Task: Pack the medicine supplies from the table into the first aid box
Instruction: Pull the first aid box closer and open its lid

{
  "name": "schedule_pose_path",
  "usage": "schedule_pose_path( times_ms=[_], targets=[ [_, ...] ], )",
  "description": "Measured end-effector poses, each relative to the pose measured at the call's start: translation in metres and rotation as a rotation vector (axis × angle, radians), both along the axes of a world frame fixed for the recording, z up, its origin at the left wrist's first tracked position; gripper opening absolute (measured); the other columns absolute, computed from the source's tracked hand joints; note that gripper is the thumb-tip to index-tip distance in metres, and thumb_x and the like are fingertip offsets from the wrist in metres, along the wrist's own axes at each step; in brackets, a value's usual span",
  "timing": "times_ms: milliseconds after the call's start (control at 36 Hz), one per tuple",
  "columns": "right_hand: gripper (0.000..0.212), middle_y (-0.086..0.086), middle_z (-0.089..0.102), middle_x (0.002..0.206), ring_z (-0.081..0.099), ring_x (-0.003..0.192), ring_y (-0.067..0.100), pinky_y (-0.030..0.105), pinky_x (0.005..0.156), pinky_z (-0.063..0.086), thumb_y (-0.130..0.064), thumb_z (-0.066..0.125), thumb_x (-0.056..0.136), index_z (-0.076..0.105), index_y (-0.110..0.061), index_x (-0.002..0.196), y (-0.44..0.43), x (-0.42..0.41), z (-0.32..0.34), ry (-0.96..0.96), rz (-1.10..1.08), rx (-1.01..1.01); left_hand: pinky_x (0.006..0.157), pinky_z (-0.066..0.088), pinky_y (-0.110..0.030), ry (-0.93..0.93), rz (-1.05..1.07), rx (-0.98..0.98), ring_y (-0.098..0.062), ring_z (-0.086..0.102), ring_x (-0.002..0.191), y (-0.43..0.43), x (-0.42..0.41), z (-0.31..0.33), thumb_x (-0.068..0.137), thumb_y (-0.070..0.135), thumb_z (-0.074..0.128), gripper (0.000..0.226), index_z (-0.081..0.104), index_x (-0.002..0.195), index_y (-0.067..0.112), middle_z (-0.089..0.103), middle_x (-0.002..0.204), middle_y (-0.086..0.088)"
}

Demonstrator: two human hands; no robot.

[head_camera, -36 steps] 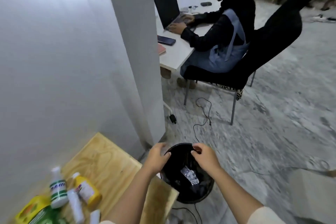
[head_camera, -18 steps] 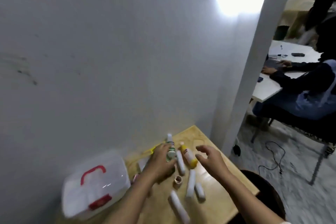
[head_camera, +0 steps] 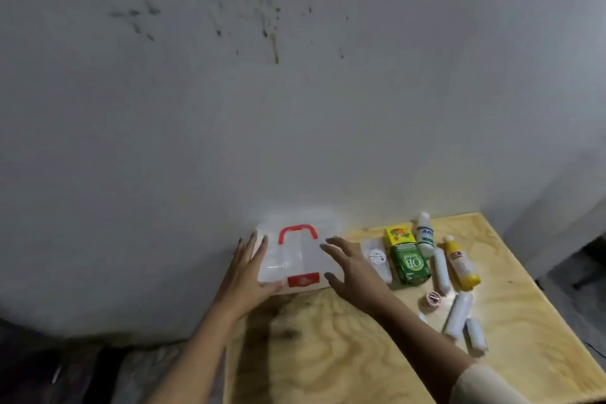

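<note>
Both my hands have come away from the black bin on the floor and across the bottles, and now sit at the first aid box (head_camera: 296, 257), with the view swung round to face the wall. My left hand (head_camera: 251, 275) lies flat on the box's left end, fingers spread and holding nothing; my right hand (head_camera: 352, 267) is open too, fingers splayed over the right end, though I cannot tell whether the palm presses the lid or hovers just above it. That box is translucent white with a red handle (head_camera: 297, 233) and a red latch (head_camera: 303, 280), lid shut, so its contents are hidden; it sits at the back left of the wooden table (head_camera: 328, 354), hard against the grey wall (head_camera: 295, 108). Near the front of the table the board is bare, giving me room between my forearms and out to the right edge. All the supplies lie outside the box, to its right: one flat clear packet (head_camera: 377, 259) just beside my right hand, one green and yellow carton (head_camera: 406, 256) touching it, one white bottle (head_camera: 425, 238) standing by the back edge, one yellow bottle (head_camera: 460, 264) lying down, one small tape roll (head_camera: 432, 299), and three white wrapped rolls, one (head_camera: 440, 270) between carton and yellow bottle, two (head_camera: 459, 315) (head_camera: 476, 336) nearer the front right. A small pale bit beside the tape is too blurred to name.
</note>
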State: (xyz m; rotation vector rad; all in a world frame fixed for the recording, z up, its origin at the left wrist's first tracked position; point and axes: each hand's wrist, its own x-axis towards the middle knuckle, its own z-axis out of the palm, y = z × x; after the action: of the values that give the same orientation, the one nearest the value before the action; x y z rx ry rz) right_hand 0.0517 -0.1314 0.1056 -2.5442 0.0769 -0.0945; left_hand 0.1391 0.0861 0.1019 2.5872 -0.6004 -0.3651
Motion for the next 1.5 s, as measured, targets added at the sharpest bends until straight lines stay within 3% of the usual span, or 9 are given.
schedule_pose_path(
  times_ms=[194, 333, 500, 694, 806, 889, 1278, 1389, 1500],
  targets=[
    [0.08, 0.0, 0.01, 0.158, 0.004, 0.146, 0.019, 0.036, 0.115, -0.004, -0.039, 0.059, 0.085, 0.01, -0.024, 0.147, 0.015, 0.024, -0.036, 0.015, 0.143, -0.363, 0.118, 0.023, -0.044, 0.138, 0.063, -0.105, -0.018, -0.009, 0.151, 0.0, 0.004, -0.025, 0.079, 0.048, 0.073, 0.107, -0.004, 0.152, 0.039, -0.025, 0.16, 0.011],
    [0.094, 0.007, 0.047, 0.142, 0.043, 0.132, 0.024, 0.048, 0.108, 0.024, -0.044, 0.08, 0.06, 0.034, -0.017, 0.138, 0.015, 0.031, -0.058, -0.068, 0.128, -0.609, 0.115, 0.034, -0.044, 0.094, 0.08, -0.185, -0.018, -0.002, 0.151, -0.003, 0.006, -0.037, 0.08, 0.033, 0.076, 0.103, 0.004, 0.154, 0.037, -0.02, 0.161, 0.01],
    [0.071, 0.009, 0.05, 0.139, 0.043, 0.132, 0.025, 0.044, 0.112, 0.026, -0.035, 0.072, 0.075, 0.038, -0.016, 0.134, 0.013, 0.031, -0.065, -0.245, 0.119, -0.51, 0.114, 0.033, -0.037, 0.076, 0.096, -0.233, -0.014, 0.001, 0.15, -0.004, 0.005, -0.04, 0.082, 0.027, 0.075, 0.097, 0.01, 0.154, 0.033, -0.015, 0.162, 0.01],
    [0.064, 0.009, 0.04, 0.146, 0.027, 0.139, 0.025, 0.041, 0.115, 0.01, -0.044, 0.059, 0.082, 0.035, -0.023, 0.138, 0.0, 0.02, -0.063, -0.298, 0.294, -0.395, 0.112, 0.032, -0.035, 0.069, 0.072, -0.271, -0.017, 0.004, 0.151, -0.001, 0.005, -0.043, 0.082, 0.025, 0.076, 0.097, 0.01, 0.153, 0.036, -0.014, 0.162, 0.012],
    [0.04, 0.006, 0.043, 0.144, 0.029, 0.138, 0.021, 0.047, 0.115, 0.016, -0.047, 0.04, 0.093, 0.051, -0.03, 0.127, -0.001, 0.015, -0.061, -0.333, 0.319, -0.284, 0.112, 0.034, -0.034, 0.051, 0.068, -0.277, -0.019, 0.004, 0.151, -0.002, 0.005, -0.045, 0.083, 0.025, 0.075, 0.096, 0.009, 0.153, 0.036, -0.014, 0.162, 0.01],
    [0.041, 0.005, 0.048, 0.14, 0.032, 0.135, 0.018, 0.048, 0.113, 0.018, -0.046, 0.031, 0.096, 0.061, -0.029, 0.118, 0.002, 0.013, -0.058, -0.334, 0.302, -0.235, 0.113, 0.033, -0.036, 0.047, 0.071, -0.27, -0.018, 0.002, 0.151, -0.002, 0.005, -0.046, 0.083, 0.027, 0.075, 0.097, 0.009, 0.153, 0.035, -0.014, 0.163, 0.01],
    [0.025, 0.005, 0.063, 0.124, 0.041, 0.126, 0.016, 0.045, 0.108, 0.025, -0.026, 0.052, 0.087, 0.07, -0.015, 0.099, 0.006, 0.014, -0.046, -0.308, 0.216, -0.063, 0.118, 0.02, -0.041, 0.114, 0.162, -0.346, -0.019, -0.003, 0.151, -0.009, -0.005, -0.048, 0.078, 0.031, 0.078, 0.116, -0.01, 0.153, 0.023, -0.015, 0.163, 0.003],
    [0.024, 0.005, 0.064, 0.123, 0.049, 0.125, 0.02, 0.043, 0.107, 0.028, -0.028, 0.052, 0.088, 0.07, -0.015, 0.097, 0.007, 0.011, -0.044, -0.283, 0.201, -0.062, 0.114, 0.034, -0.041, 0.133, 0.194, -0.474, -0.021, 0.023, 0.146, -0.009, -0.007, -0.05, 0.069, 0.023, 0.086, 0.118, 0.005, 0.154, 0.021, 0.018, 0.16, -0.003],
    [0.033, 0.004, 0.064, 0.123, 0.052, 0.124, 0.021, 0.039, 0.106, 0.029, -0.033, 0.042, 0.089, 0.07, -0.016, 0.097, 0.008, 0.008, -0.034, -0.246, 0.193, -0.044, 0.093, 0.056, -0.036, 0.161, 0.213, -0.647, -0.012, 0.054, 0.122, -0.009, -0.008, -0.049, 0.056, 0.014, 0.092, 0.099, 0.035, 0.136, 0.026, 0.052, 0.131, 0.006]
  ],
)
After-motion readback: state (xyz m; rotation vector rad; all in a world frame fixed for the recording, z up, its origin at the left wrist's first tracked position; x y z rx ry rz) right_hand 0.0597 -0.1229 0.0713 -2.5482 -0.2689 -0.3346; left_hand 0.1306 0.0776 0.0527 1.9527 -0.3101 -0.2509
